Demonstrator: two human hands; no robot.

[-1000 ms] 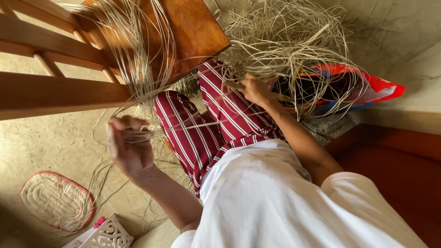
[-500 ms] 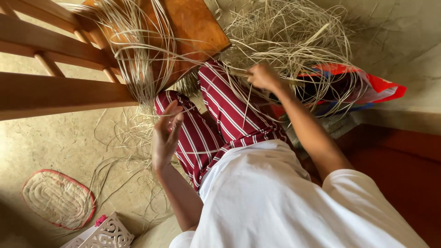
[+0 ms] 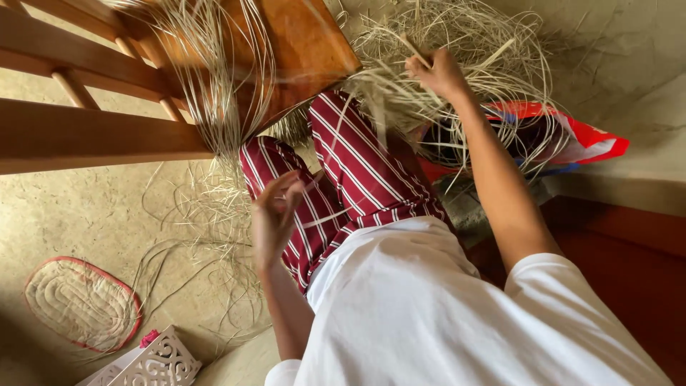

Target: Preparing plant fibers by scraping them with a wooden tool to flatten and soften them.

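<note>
Our right hand is in the straw pile, which lies on the bag. Our left hand is over our lap, right of the wooden frame; the mat lies left.

Under you lies a rough, sandy-beige floor. Directly on it, at the lower left, rests an oval woven straw mat with a red border, and just beside it a white box with cut-out lattice sides. Loose pale straw strands trail across the floor below the brown wooden chair frame. At the upper right a tangled heap of dry straw sits on the floor, touching a red, white and blue plastic bag.
</note>
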